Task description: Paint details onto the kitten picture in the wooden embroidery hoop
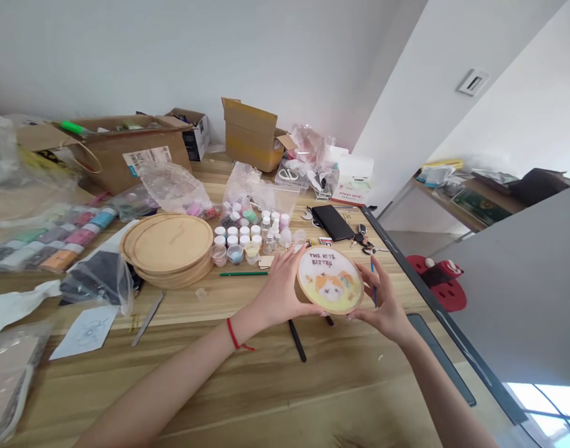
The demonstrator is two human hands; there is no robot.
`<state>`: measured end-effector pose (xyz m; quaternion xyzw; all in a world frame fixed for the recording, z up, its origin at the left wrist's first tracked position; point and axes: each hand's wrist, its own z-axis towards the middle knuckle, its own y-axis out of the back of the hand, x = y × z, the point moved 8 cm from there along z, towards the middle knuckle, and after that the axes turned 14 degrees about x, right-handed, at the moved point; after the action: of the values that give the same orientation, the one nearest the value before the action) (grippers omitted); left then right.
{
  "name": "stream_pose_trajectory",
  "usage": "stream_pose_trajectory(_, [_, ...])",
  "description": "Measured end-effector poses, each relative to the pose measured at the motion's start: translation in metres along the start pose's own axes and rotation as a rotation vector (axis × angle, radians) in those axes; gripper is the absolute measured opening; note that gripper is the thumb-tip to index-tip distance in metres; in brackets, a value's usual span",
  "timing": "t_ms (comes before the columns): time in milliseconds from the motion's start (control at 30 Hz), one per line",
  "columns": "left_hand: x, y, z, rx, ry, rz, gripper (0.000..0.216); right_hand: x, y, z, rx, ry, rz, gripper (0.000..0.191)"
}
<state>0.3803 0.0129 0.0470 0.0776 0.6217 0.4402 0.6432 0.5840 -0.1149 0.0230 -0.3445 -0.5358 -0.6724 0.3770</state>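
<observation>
Both my hands hold a round wooden hoop (330, 280) with a painted cat's face and lettering on a pale yellow ground. My left hand (282, 289) grips its left rim, a red string around that wrist. My right hand (383, 298) holds the right rim and also pinches a thin blue paintbrush (373, 283) upright against it. Just below the hoop, a black pen-like tool (297, 340) lies on the wooden table (266, 379). A green pencil (244, 273) lies left of my left hand.
Small paint pots (233, 239) and bottles stand behind the hoop, beside a stack of round wooden boards (167, 246). A black wallet (332, 222), keys (359, 236), plastic bags and cardboard boxes (126, 152) crowd the table's back. The table's right edge (443, 311) runs close to my right arm.
</observation>
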Motion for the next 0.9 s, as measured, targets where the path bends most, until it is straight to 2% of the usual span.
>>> stream_pose_trajectory(333, [-0.004,-0.060,0.083,0.114,-0.025,0.046,0.141,-0.047,0.079,0.004,0.016,-0.051,-0.111,0.132])
stream_pose_trajectory(500, [0.000,-0.091,0.111,0.170,-0.018,0.111,0.147,-0.066,0.105,-0.005,0.025,-0.092,-0.155,0.138])
stream_pose_trajectory(700, [0.003,-0.120,0.134,0.230,-0.061,0.158,0.143,-0.091,0.118,-0.016,-0.003,-0.145,-0.171,0.137])
stream_pose_trajectory(900, [0.013,-0.141,0.147,0.295,-0.054,0.211,0.141,-0.107,0.113,-0.020,0.001,-0.171,-0.123,0.136])
